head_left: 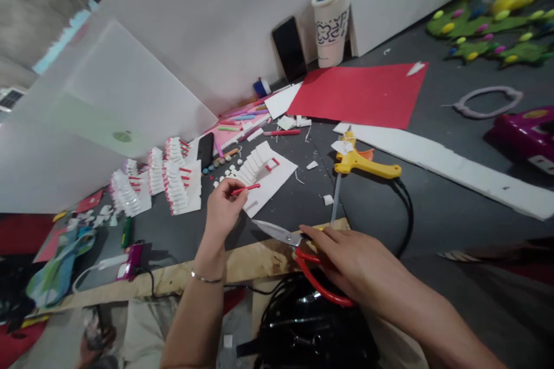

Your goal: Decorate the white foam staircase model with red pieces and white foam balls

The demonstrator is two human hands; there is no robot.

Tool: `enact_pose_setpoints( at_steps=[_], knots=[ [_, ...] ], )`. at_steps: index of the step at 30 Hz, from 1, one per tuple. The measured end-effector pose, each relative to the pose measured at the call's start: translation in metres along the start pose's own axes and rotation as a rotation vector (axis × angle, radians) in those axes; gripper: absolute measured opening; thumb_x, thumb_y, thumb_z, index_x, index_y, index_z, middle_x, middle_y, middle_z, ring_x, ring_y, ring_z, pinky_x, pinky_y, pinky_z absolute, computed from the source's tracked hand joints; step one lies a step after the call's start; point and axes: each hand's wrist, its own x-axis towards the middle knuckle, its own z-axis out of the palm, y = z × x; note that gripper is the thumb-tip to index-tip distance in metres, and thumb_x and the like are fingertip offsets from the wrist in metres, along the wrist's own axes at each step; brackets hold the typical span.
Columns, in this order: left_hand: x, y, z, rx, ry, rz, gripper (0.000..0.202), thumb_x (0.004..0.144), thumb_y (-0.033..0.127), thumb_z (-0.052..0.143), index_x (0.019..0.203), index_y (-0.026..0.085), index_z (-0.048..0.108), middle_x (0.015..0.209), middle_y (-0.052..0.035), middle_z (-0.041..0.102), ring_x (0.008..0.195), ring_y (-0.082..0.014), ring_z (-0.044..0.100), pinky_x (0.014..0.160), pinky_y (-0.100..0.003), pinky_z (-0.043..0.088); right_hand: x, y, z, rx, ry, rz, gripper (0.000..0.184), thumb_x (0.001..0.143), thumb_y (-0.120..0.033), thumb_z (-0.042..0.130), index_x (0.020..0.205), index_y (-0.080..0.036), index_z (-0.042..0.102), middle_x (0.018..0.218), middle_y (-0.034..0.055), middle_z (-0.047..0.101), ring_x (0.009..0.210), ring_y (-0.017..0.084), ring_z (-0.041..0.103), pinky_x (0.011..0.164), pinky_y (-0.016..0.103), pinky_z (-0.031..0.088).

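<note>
My left hand (222, 207) is closed in a pinch on a thin red strip (247, 188), held just above a white foam stair model (259, 168). My right hand (346, 262) grips red-handled scissors (298, 251) at the table's near edge, with the blades pointing left toward the left hand. A bracelet circles my left wrist.
A yellow glue gun (363, 164) with a black cable lies right of the model. Several white stair models (173, 176) stand at left. A red sheet (359, 95), a phone (289, 49), a paper cup (331, 23) and pens (242, 118) lie further back. A wooden strip (242, 265) edges the table.
</note>
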Motion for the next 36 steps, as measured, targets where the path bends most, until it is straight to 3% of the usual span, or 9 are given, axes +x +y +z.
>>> enact_pose_setpoints(
  at_steps=[4, 8, 11, 15, 24, 30, 36],
  knots=[
    [-0.017, -0.008, -0.005, -0.350, 0.115, -0.128, 0.019, 0.065, 0.031, 0.071, 0.076, 0.020, 0.059, 0.073, 0.0015, 0.061, 0.066, -0.0117, 0.055, 0.063, -0.024, 0.045, -0.013, 0.003, -0.004, 0.264, -0.036, 0.057, 0.054, 0.087, -0.018, 0.053, 0.139, -0.024, 0.047, 0.117, 0.0093, 0.072, 0.095, 0.023, 0.071, 0.079, 0.034, 0.054],
    [-0.035, -0.005, -0.005, -0.785, 0.154, -0.241, 0.023, 0.061, 0.026, 0.076, 0.070, 0.019, 0.057, 0.067, 0.0034, 0.057, 0.059, -0.0075, 0.048, 0.059, -0.022, 0.041, -0.003, -0.013, -0.007, 0.494, -0.060, 0.183, 0.036, 0.088, -0.028, 0.055, 0.124, -0.024, 0.051, 0.089, 0.0015, 0.073, 0.073, 0.018, 0.067, 0.067, 0.027, 0.051],
    [-0.048, 0.000, -0.004, -1.057, 0.156, -0.299, 0.023, 0.061, 0.021, 0.078, 0.068, 0.019, 0.056, 0.065, 0.0032, 0.055, 0.059, -0.0071, 0.048, 0.057, -0.020, 0.040, 0.008, -0.031, -0.005, 0.464, -0.073, 0.221, 0.037, 0.084, -0.036, 0.064, 0.115, -0.022, 0.051, 0.079, -0.0005, 0.068, 0.069, 0.018, 0.063, 0.064, 0.027, 0.048],
    [-0.064, 0.005, -0.002, -1.292, 0.124, -0.393, 0.025, 0.063, 0.021, 0.080, 0.070, 0.020, 0.057, 0.063, 0.0044, 0.053, 0.058, -0.0059, 0.048, 0.053, -0.016, 0.039, 0.020, -0.050, 0.001, 0.333, -0.058, 0.211, 0.045, 0.080, -0.042, 0.071, 0.113, -0.020, 0.051, 0.081, 0.0018, 0.065, 0.068, 0.020, 0.061, 0.061, 0.028, 0.045],
    [-0.082, 0.004, 0.012, -1.548, 0.145, -0.498, 0.032, 0.056, 0.021, 0.089, 0.068, 0.018, 0.059, 0.065, 0.0047, 0.059, 0.056, -0.0041, 0.051, 0.054, -0.014, 0.044, 0.041, -0.070, 0.010, 0.221, 0.000, 0.211, 0.038, 0.082, -0.035, 0.068, 0.113, -0.018, 0.054, 0.089, 0.0064, 0.068, 0.071, 0.021, 0.065, 0.062, 0.029, 0.046],
    [-0.087, 0.008, 0.015, -1.566, 0.124, -0.448, 0.023, 0.059, 0.019, 0.085, 0.070, 0.018, 0.064, 0.075, 0.0019, 0.070, 0.071, -0.0094, 0.063, 0.069, -0.020, 0.051, 0.048, -0.072, 0.017, 0.217, 0.040, 0.175, 0.043, 0.083, -0.045, 0.067, 0.115, -0.018, 0.054, 0.098, 0.0101, 0.067, 0.078, 0.024, 0.066, 0.068, 0.033, 0.049],
    [-0.089, 0.005, 0.013, -1.574, 0.128, -0.465, 0.021, 0.063, 0.019, 0.083, 0.074, 0.018, 0.065, 0.077, 0.0021, 0.070, 0.070, -0.0104, 0.063, 0.070, -0.022, 0.051, 0.050, -0.071, 0.023, 0.271, 0.037, 0.142, 0.050, 0.083, -0.049, 0.066, 0.119, -0.018, 0.051, 0.096, 0.0106, 0.066, 0.078, 0.025, 0.066, 0.069, 0.034, 0.048]
  ],
)
